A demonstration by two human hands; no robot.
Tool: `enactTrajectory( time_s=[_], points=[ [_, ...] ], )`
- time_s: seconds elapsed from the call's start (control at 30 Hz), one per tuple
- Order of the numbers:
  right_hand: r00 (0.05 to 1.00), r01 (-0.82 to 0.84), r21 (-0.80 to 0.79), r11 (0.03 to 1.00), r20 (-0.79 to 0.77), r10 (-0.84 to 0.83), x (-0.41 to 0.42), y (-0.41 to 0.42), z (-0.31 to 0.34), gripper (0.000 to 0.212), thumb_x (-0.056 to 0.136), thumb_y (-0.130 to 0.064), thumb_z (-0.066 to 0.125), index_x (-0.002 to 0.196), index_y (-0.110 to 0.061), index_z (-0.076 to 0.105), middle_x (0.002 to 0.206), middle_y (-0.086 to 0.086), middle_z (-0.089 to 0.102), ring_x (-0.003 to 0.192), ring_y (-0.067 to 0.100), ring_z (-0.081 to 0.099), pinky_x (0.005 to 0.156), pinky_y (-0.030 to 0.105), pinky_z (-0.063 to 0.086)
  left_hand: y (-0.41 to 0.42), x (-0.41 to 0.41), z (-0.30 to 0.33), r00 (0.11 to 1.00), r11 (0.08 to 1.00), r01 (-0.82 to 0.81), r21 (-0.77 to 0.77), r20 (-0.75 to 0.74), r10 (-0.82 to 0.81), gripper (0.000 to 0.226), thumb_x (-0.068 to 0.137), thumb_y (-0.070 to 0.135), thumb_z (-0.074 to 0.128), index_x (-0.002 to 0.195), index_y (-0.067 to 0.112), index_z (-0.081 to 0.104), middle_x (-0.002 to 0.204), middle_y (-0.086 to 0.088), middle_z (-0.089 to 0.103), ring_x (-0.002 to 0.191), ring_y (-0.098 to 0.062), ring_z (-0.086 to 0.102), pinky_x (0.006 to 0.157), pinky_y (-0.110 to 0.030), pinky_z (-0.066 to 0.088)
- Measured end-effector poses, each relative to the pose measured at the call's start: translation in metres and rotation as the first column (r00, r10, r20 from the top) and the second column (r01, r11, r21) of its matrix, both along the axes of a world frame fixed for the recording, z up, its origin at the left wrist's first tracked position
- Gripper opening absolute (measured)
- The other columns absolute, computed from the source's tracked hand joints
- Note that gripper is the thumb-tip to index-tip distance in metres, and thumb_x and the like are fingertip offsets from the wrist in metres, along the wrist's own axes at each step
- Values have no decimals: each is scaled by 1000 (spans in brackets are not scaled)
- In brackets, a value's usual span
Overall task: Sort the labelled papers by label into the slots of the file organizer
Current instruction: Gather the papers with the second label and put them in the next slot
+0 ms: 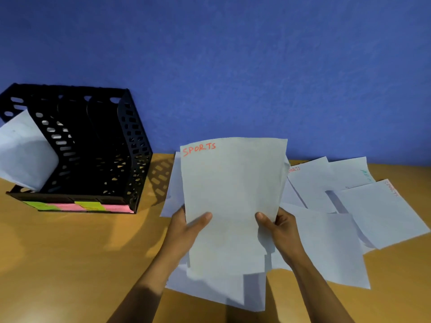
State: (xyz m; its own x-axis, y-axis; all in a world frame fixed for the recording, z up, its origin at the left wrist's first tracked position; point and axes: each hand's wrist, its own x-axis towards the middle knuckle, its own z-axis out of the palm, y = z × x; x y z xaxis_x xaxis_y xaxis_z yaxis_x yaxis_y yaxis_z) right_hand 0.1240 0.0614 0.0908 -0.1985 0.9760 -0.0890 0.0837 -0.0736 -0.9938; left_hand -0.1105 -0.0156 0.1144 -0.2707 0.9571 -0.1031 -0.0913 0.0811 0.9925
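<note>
Both hands had a grip on one sheet: my left hand [186,226] pinched its left edge with the thumb on top, and my right hand [278,226] pinched the right edge the same way. This SPORTS sheet [233,183] was held up above the counter [81,252], and the red word was at its top left corner. Under it lay a messy pile of loose papers [326,241], and two more off to the right also said SPORTS.

Far to the left stood the black file organizer [93,145] against the blue wall [233,54]. One curled paper [25,150] already sat in its left-most slot. Green and pink sticky labels [79,206] ran along its front edge, but I could not read them.

To do this step well, I thought I should first find the slot label that matched SPORTS. Then I should hold the sheet straight and slide it bottom edge first between the dividers, so it would not bend or catch on the holes.
</note>
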Motion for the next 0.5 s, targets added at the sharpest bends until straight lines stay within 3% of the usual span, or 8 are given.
enactTrajectory(
  time_s=[0.13,0.2,0.27,0.37,0.4,0.43,0.5],
  points=[
    [997,-56,-39,998,46,58,8,-16,-6,24,87,-20,69,67,-32,66,62,-13,64,58,2,58,54,15,43,-7,14,-17,998,1000,-6,-26,-66,4,53,87,18,65,137,18,50,136,6,59,127,-7,54,101,-22,47],
    [981,-106,-61,992,157,114,14,-17,-8,17,88,-32,67,72,-37,64,64,-15,64,59,1,57,56,16,43,-5,17,-22,991,999,-23,-40,-133,17,53,86,23,64,137,17,51,135,6,60,127,-4,53,106,-26,44],
    [954,-114,-67,991,272,128,23,-17,-13,8,90,-38,66,86,-44,62,75,-17,68,68,-1,62,63,15,47,-3,17,-25,978,998,-38,-46,-206,28,59,86,25,64,141,13,47,141,3,55,133,-9,47,113,-34,38],
    [883,-85,-66,994,458,106,47,-21,-25,34,83,-41,74,113,-41,58,106,-13,68,96,-2,62,78,11,46,0,13,-29,968,995,-77,-57,-245,61,52,89,16,65,138,17,48,140,5,54,134,-13,46,111,-26,38],
    [795,-126,-44,991,593,128,58,-23,-33,51,81,-42,76,126,-33,54,121,-8,64,109,4,59,88,15,44,0,12,-31,964,993,-100,-55,-254,83,49,89,11,65,136,18,49,138,7,54,132,-13,47,108,-20,39],
    [644,-190,-25,981,752,144,70,-27,-44,66,80,-46,76,137,-27,48,134,-3,57,122,12,53,98,22,41,0,11,-33,959,990,-126,-58,-261,106,49,89,8,65,135,16,50,138,6,55,132,-14,48,107,-20,39],
    [304,-280,-79,957,938,166,91,-36,-67,86,80,-50,70,151,-26,28,155,-1,35,144,22,29,115,38,26,1,8,-37,955,984,-159,-83,-265,132,50,90,7,65,138,7,50,137,-2,56,130,-19,50,108,-31,40]
  ],
)
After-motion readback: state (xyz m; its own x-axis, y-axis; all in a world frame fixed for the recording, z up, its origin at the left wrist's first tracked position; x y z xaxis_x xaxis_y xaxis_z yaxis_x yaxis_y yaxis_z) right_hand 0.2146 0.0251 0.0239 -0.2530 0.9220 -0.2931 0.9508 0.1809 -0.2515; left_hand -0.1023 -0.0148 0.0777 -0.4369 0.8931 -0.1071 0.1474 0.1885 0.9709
